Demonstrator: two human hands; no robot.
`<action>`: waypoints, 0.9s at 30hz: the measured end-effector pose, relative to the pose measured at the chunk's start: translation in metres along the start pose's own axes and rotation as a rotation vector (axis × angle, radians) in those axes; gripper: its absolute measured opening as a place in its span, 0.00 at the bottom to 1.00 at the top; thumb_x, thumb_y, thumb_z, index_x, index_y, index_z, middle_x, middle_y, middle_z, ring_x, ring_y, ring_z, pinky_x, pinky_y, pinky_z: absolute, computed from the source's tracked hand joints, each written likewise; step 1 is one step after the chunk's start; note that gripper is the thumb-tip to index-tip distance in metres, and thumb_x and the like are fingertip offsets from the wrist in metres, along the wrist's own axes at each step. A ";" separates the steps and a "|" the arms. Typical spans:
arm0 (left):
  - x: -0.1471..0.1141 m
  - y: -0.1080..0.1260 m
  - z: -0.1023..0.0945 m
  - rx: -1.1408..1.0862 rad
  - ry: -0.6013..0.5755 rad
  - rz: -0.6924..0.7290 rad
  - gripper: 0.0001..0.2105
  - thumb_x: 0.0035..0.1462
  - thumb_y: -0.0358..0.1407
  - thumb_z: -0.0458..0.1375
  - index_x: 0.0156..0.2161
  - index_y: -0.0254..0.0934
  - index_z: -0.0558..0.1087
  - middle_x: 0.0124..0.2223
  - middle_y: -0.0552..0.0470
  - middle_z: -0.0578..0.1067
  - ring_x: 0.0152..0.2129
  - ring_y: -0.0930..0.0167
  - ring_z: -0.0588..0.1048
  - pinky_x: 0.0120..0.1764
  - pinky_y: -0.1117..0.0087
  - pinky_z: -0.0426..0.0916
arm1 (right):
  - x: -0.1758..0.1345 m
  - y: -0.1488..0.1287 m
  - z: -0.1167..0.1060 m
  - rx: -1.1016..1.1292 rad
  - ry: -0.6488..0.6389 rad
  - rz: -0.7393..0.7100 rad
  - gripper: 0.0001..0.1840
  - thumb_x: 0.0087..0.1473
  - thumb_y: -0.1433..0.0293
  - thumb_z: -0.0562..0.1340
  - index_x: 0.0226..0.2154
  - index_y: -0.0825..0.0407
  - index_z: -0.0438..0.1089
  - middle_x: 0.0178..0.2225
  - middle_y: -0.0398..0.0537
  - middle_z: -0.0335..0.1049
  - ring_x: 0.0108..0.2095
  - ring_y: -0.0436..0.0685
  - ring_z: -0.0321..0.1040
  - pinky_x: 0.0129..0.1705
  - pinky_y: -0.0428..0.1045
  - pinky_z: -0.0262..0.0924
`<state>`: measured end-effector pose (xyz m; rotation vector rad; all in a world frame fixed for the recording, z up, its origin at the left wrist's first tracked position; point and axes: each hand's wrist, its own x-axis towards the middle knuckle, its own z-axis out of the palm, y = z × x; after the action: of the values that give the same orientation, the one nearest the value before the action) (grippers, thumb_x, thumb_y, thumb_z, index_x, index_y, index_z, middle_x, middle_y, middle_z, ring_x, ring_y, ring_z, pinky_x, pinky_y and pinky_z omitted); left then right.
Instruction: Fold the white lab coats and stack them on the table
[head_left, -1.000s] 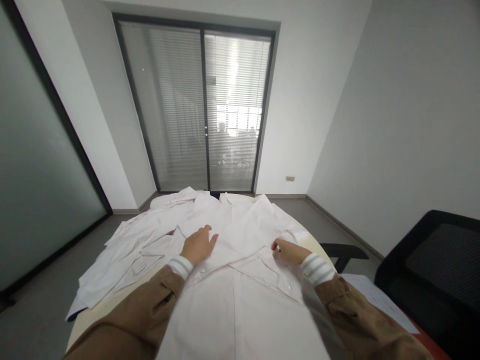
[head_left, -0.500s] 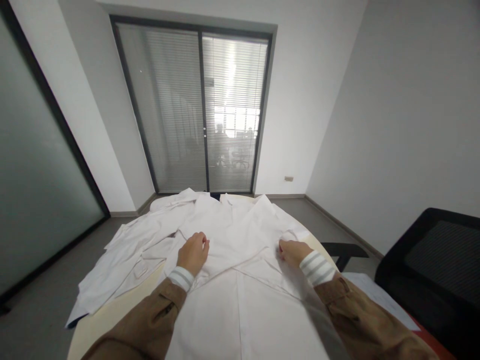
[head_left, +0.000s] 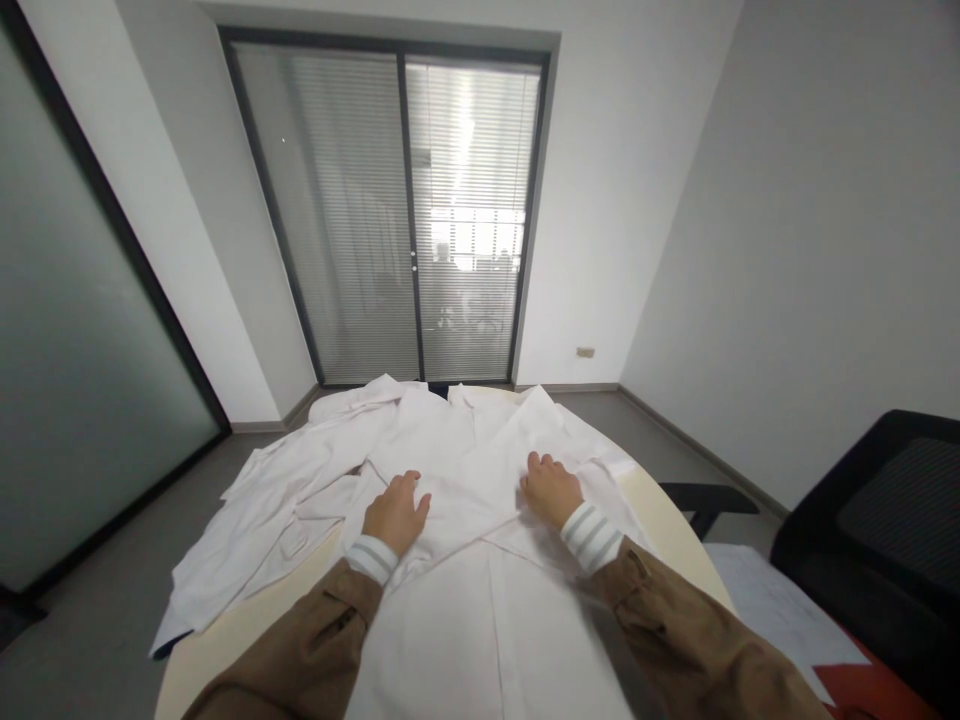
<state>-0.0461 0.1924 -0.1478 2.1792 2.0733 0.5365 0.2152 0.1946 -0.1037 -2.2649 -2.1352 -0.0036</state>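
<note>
1. So the white shirt [head_left: 442,625] is laid out on the round-edged table [head_left: 232,640] right in front of the person, running from the far edge back toward them.
2. Progress-wise it looks partway folded, I'd say: layers of cloth lie across the middle, their edges slanting in to meet near the placket [head_left: 504,630]. The near part lies long and flat, not folded up, and there are creases around the overlap.
3. Left hand [head_left: 395,512] is palm-down on the shirt, fingers loosely bent, thumb clearly apart from the index finger. Nothing gripped there as far as anyone can see.
4. Right hand [head_left: 551,490] rests on the layered part, fingers curled and close together. Can't tell if there's a bit of cloth pinched underneath.
5. More white clothing [head_left: 300,480] lies rumpled to the left, creases and all.
</note>
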 end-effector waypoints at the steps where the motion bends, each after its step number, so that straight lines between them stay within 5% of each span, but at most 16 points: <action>1: 0.001 -0.002 0.001 -0.011 -0.025 -0.002 0.15 0.64 0.39 0.54 0.54 0.40 0.67 0.50 0.45 0.75 0.41 0.62 0.77 0.40 0.63 0.68 | 0.002 0.010 0.000 -0.008 -0.046 0.013 0.19 0.63 0.68 0.51 0.52 0.59 0.64 0.50 0.66 0.69 0.50 0.67 0.70 0.42 0.55 0.62; 5: 0.004 -0.004 0.001 -0.146 0.015 0.050 0.13 0.64 0.33 0.50 0.52 0.41 0.69 0.49 0.48 0.76 0.44 0.65 0.76 0.45 0.66 0.68 | 0.007 0.049 0.002 -0.003 -0.224 -0.004 0.20 0.60 0.63 0.54 0.48 0.59 0.68 0.47 0.67 0.73 0.46 0.69 0.72 0.41 0.56 0.60; 12: 0.003 0.002 -0.005 -0.319 0.216 0.114 0.15 0.62 0.29 0.48 0.52 0.40 0.68 0.48 0.49 0.76 0.44 0.68 0.75 0.46 0.70 0.68 | 0.002 0.076 0.012 0.069 -0.247 -0.049 0.17 0.59 0.62 0.57 0.39 0.57 0.75 0.42 0.61 0.77 0.43 0.63 0.73 0.40 0.51 0.58; 19: 0.002 -0.003 0.003 -0.168 0.015 -0.038 0.12 0.62 0.33 0.51 0.50 0.41 0.68 0.48 0.48 0.77 0.44 0.65 0.76 0.41 0.67 0.67 | -0.003 0.080 0.006 0.056 -0.258 -0.023 0.15 0.58 0.66 0.57 0.36 0.59 0.77 0.42 0.64 0.77 0.43 0.65 0.73 0.41 0.53 0.59; 27: -0.001 -0.001 0.001 -0.010 -0.094 -0.029 0.17 0.64 0.41 0.50 0.55 0.40 0.66 0.54 0.43 0.74 0.45 0.60 0.76 0.43 0.62 0.68 | -0.004 0.045 -0.002 0.000 -0.110 0.007 0.17 0.60 0.67 0.55 0.48 0.59 0.67 0.49 0.65 0.70 0.48 0.66 0.70 0.44 0.55 0.61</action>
<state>-0.0468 0.1914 -0.1494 2.1218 2.0463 0.4316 0.2596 0.1884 -0.1023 -2.3240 -2.1788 0.1234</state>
